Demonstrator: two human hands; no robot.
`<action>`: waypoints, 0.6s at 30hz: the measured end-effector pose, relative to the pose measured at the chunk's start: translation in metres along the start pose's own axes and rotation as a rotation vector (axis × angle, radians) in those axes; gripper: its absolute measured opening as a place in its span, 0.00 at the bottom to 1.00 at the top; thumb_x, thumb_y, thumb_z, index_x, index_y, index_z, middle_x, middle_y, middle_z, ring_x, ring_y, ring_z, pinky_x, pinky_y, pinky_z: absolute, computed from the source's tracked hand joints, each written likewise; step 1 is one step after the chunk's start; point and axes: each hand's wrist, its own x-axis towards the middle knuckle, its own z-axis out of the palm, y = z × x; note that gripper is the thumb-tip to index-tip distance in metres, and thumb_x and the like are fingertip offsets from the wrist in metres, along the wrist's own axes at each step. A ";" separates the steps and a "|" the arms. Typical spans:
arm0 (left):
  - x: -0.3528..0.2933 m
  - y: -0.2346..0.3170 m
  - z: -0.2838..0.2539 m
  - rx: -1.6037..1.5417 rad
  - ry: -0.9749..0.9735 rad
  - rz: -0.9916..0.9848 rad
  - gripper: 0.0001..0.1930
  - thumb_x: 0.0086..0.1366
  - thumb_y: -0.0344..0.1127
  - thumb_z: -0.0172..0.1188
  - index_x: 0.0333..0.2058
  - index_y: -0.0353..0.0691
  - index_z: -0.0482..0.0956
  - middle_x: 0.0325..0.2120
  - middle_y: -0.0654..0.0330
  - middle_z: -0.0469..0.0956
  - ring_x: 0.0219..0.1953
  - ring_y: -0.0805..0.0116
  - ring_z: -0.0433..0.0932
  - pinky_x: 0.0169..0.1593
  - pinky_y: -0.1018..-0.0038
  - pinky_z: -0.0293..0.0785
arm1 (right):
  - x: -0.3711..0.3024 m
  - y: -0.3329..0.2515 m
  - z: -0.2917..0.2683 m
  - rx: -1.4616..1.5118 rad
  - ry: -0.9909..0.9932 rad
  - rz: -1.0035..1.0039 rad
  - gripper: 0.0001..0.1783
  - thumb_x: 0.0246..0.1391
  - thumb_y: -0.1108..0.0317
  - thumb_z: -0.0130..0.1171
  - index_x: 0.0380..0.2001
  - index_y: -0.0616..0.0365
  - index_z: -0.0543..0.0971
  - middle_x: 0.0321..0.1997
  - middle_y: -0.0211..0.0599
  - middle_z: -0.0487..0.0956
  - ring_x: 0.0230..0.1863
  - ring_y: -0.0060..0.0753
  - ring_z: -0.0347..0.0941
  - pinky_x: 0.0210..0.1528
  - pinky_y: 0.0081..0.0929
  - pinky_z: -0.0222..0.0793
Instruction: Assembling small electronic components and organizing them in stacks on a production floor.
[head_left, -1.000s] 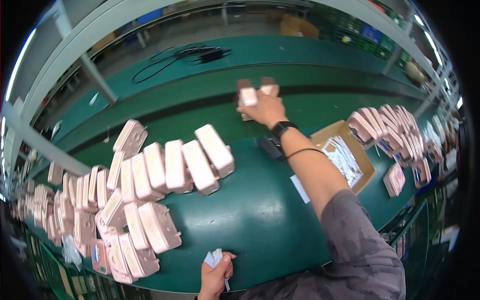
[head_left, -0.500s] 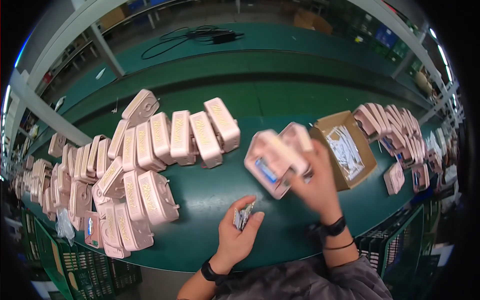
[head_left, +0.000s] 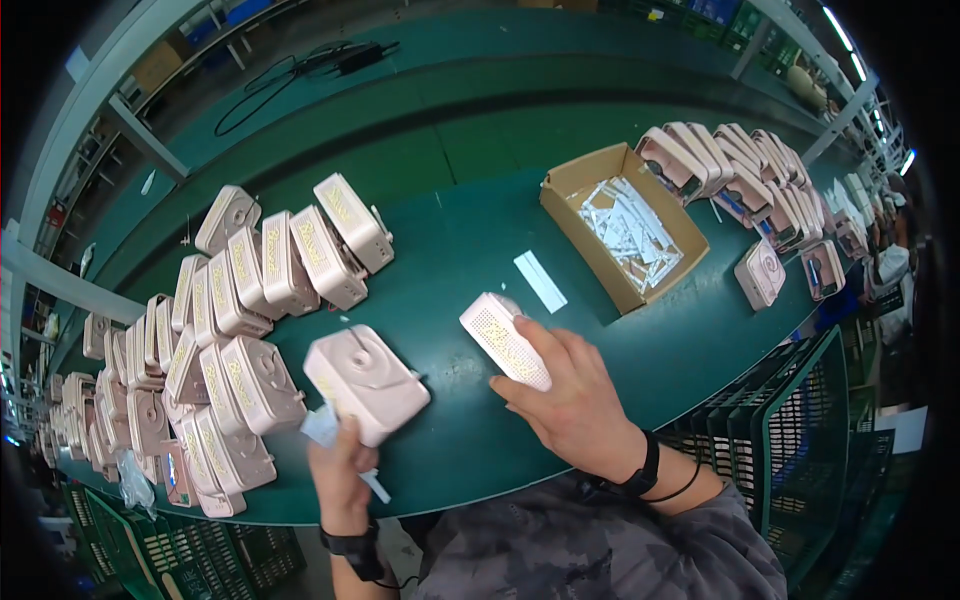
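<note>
A: How far along? Clock centred on the view.

B: Partway, seemingly: left casing [head_left: 372,392] at eight o'clock and right casing [head_left: 503,340] near centre being handled, both pink, with packed rows on either side. Impossible to tell finished from unfinished.

A: And the hands?

B: Left hand [head_left: 342,470], at seven, closed round a pale wad [head_left: 321,426], against the left casing's near edge; too blurred to confirm any hold on it. Right hand [head_left: 585,400], between four and five, curled over the right casing, gripping it.

A: Counts?

B: One carton [head_left: 583,240] at two, full of white strips [head_left: 630,230], too jumbled to count. One loose white piece [head_left: 541,281] on the bench [head_left: 455,450] toward three, possibly two strips edge to edge. Left rows [head_left: 265,385], eight to ten: over a dozen casings, far end uncountable. Right rows [head_left: 745,190], two to three: also too crowded. Beside those, one spiral-fronted casing [head_left: 760,273] and one open casing [head_left: 822,272], blue part inside.
</note>
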 end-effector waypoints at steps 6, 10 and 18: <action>0.012 0.002 -0.036 0.070 0.254 0.066 0.12 0.74 0.42 0.57 0.45 0.40 0.73 0.18 0.73 0.62 0.15 0.83 0.56 0.18 0.81 0.50 | -0.017 -0.017 0.015 -0.266 -0.162 -0.256 0.17 0.48 0.66 0.60 0.43 0.51 0.83 0.65 0.46 0.70 0.56 0.45 0.70 0.58 0.41 0.64; 0.009 -0.004 -0.023 0.155 0.394 0.154 0.10 0.74 0.41 0.56 0.44 0.40 0.73 0.18 0.73 0.61 0.15 0.84 0.56 0.18 0.81 0.49 | -0.021 -0.016 0.031 -0.201 -0.156 -0.221 0.19 0.46 0.66 0.63 0.45 0.53 0.82 0.63 0.42 0.72 0.56 0.43 0.70 0.57 0.39 0.64; -0.028 0.002 0.038 -0.110 -0.198 -0.124 0.06 0.74 0.34 0.55 0.41 0.39 0.72 0.20 0.70 0.64 0.17 0.80 0.59 0.21 0.80 0.53 | -0.019 -0.020 0.019 -0.026 -0.270 -0.090 0.29 0.42 0.63 0.72 0.51 0.52 0.78 0.60 0.40 0.74 0.56 0.40 0.71 0.56 0.39 0.65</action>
